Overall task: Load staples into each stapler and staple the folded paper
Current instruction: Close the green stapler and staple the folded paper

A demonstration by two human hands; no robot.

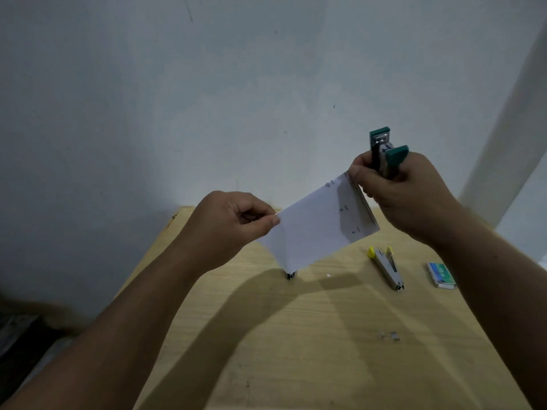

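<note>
- Step in hand: stapling the folded paper point(313, 229) w/ the green stapler point(384, 152); judged mid-task, since a second stapler lies unused on the bench.
- Folded paper: held in the air above the bench point(296, 335), between both hands, tilted up to the right. Three small dark marks along its right-hand strip look like staples already set; too small to be sure.
- Left hand point(231, 220): raised, forearm coming up from lower left; thumb and forefinger pinched on the paper's left edge, other fingers curled in.
- Right hand point(408, 196): raised higher, back of hand to camera; fingers clenched round the green stapler, which stands upright w/ its teal ends poking out above the fist. Paper's upper right corner sits at the thumb.
- Whether the stapler's mouth is on the paper: cannot tell, the hand hides it.
- Yellow-tipped stapler point(386, 267): flat on bench, right of the paper, apart from both hands.
- Staple box point(441, 275): on bench, near the yellow-tipped stapler, further right.
- Loose staples point(389, 335): small grey bits on bench, nearer the camera.
- Small dark item point(290, 275) under the paper's lower corner: can't identify.
- Next move calls for (est.): paper kept taut by left pinch, edge seated fully in stapler mouth, firm squeeze; then the yellow-tipped stapler needs its turn.
</note>
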